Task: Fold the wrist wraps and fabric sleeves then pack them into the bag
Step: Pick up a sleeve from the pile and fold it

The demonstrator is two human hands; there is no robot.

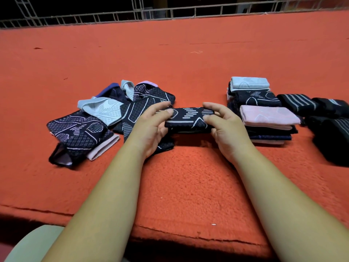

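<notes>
Folded sleeve (188,119): dark knit with pale woven lines, a flat oblong, held just above the fuzzy red cloth (188,176). I see the left hand (153,127) pinching its left end and the right hand (224,127) pinching its right end, so the sleeve spans between them. A loose heap of patterned sleeves (90,125) lies to the left. A squared stack (264,114) lies to the right, with black striped wraps (296,103) beyond it.
</notes>
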